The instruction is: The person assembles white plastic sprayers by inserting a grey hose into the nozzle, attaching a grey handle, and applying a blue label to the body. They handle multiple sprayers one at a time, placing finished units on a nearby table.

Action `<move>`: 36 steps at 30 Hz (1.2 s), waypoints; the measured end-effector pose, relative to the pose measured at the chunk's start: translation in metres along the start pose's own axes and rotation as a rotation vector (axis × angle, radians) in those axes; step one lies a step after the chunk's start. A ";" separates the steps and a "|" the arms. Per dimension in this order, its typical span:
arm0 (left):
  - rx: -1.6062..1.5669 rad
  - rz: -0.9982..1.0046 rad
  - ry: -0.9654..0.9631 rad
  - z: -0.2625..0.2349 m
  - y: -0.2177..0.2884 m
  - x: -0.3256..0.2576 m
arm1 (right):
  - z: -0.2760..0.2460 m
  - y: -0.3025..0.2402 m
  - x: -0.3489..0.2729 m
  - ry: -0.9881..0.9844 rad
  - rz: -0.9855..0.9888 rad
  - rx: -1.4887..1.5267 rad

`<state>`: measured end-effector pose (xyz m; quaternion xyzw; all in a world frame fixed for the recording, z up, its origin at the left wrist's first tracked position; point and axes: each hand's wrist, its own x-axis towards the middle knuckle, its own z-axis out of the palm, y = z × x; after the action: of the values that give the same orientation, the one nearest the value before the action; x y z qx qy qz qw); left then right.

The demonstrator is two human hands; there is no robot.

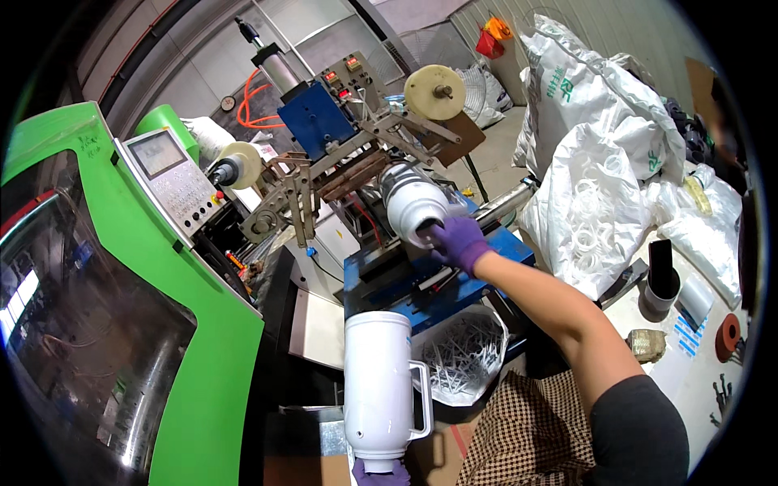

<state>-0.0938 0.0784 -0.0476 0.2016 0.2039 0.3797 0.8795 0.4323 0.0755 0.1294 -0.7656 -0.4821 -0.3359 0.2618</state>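
Note:
My right hand (pixel 459 240), in a purple glove, reaches forward and grips the open end of a white cylindrical shell (pixel 412 204) lying on its side in the blue stamping machine (pixel 381 275). My left hand (pixel 381 474), also purple-gloved, shows only at the bottom edge and holds the neck of a second white jug shell with a side handle (pixel 379 385), upright in front of me.
A green moulding machine (pixel 162 308) with a control panel (pixel 174 178) fills the left. A clear bag of small white parts (pixel 466 356) sits below the blue machine. Big white sacks (pixel 592 146) stand at right, beside a table with tape rolls (pixel 728 336) and a black tube (pixel 663 271).

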 end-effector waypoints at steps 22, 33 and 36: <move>-0.091 -0.124 -0.398 0.375 -0.098 0.361 | -0.263 0.027 -0.325 0.033 0.140 1.069; 0.616 -0.128 -0.141 0.393 -0.143 0.318 | -0.278 -0.004 -0.290 0.017 0.015 0.913; 0.494 -0.330 -0.982 0.389 -0.190 0.123 | -0.277 0.001 -0.299 -0.068 0.374 1.481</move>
<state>0.2940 -0.0264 0.1558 0.5192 -0.1172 0.0402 0.8456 0.2681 -0.2944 0.0765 -0.4688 -0.4517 0.1486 0.7443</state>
